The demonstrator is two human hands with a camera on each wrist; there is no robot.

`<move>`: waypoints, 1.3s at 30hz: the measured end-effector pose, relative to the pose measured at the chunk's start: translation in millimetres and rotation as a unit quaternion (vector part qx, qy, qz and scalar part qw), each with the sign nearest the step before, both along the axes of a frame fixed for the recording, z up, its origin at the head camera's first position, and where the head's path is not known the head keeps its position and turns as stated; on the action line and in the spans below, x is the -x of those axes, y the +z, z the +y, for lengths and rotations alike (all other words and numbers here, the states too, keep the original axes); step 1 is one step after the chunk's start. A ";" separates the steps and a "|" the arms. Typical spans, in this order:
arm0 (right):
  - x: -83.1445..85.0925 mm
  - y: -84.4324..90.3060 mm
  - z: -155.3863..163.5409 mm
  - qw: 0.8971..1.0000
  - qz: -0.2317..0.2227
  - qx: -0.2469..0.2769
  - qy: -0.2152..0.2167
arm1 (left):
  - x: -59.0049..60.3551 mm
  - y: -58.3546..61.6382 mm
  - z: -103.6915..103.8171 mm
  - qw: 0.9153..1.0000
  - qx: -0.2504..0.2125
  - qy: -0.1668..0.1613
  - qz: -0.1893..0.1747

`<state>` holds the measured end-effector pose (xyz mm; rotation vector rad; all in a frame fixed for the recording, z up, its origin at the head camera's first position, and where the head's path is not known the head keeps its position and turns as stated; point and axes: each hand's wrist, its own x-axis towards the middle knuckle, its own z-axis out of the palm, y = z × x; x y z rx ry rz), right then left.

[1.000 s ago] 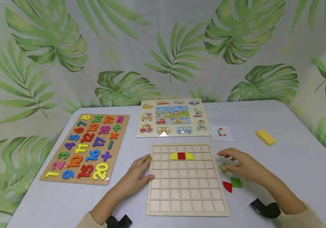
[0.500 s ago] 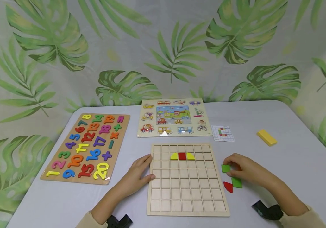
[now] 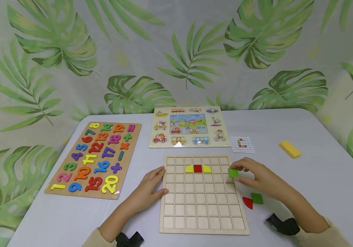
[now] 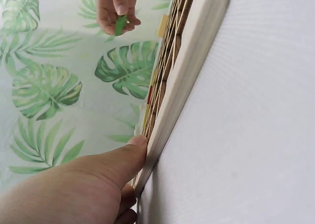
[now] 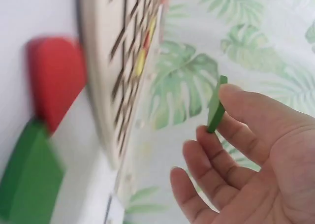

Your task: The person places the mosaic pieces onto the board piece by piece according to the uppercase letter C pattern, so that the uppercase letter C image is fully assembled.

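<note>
Your right hand (image 3: 263,180) pinches a green tile (image 3: 233,172) between thumb and fingertips; the right wrist view shows the tile (image 5: 216,105) held by its edges, clear of the surface. The tile hangs over the right edge of the grid board (image 3: 201,195), near the second row, not yet seated in any cell. Your left hand (image 3: 148,188) lies flat on the bench (image 3: 318,192) with its fingers straight against the board's left edge; the left wrist view confirms the fingertips (image 4: 138,144) touch the rim.

In my judgement the step in hand is seating this tile. Keep the left hand pressed to the rim so the board does not slide. Bring the tile down level, square to the cell walls, and let go only once it sits flush. A yellow piece (image 3: 189,168), a red square (image 3: 197,168) and a second yellow piece (image 3: 206,168) already fill the second row; avoid knocking them.

A red piece (image 3: 247,202) and a second green piece (image 3: 257,198) lie touching on the bench just right of the board. A pattern card (image 3: 242,144) lies beyond the board; check the cell against it. Well to the right is a yellow block (image 3: 290,149). A number puzzle (image 3: 94,159) and a vehicle puzzle (image 3: 189,127) lie further off.
</note>
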<state>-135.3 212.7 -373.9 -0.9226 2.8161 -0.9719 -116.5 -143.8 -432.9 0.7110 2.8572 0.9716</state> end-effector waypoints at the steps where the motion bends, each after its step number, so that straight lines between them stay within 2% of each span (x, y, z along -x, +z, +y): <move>1: 0.0 2.3 -5.5 1.000 0.009 0.009 0.005 | 0.1 0.4 0.1 1.000 0.000 -0.002 0.002; 6: 1.2 11.5 -36.9 0.998 0.034 0.049 0.034 | 0.4 1.8 0.1 1.000 0.001 -0.006 0.002; 9: 3.2 11.3 -56.8 0.996 0.032 0.069 0.047 | 0.7 1.6 0.0 1.000 0.002 -0.006 -0.001; 13: 9.2 0.1 -79.5 0.995 0.020 0.085 0.056 | 1.0 1.5 -0.4 1.000 0.004 -0.012 -0.002; 16: 14.7 -13.8 -89.9 0.995 0.001 0.078 0.054 | 1.4 1.4 -0.3 1.000 0.004 -0.014 -0.003; 21: 18.3 -32.6 -94.8 0.997 -0.041 0.046 0.043 | 1.2 1.7 0.5 1.000 0.001 -0.007 -0.004; 24: 18.6 -37.6 -96.4 0.997 -0.045 0.041 0.039 | 0.8 1.9 0.9 1.000 0.001 -0.003 -0.003; 31: 19.9 -45.8 -105.6 0.999 -0.007 0.023 0.043 | 0.6 1.8 1.0 1.000 0.003 -0.003 -0.008; 39: 18.6 -46.8 -108.7 0.999 0.003 0.029 0.031 | 0.1 1.7 0.5 1.000 0.004 -0.003 -0.010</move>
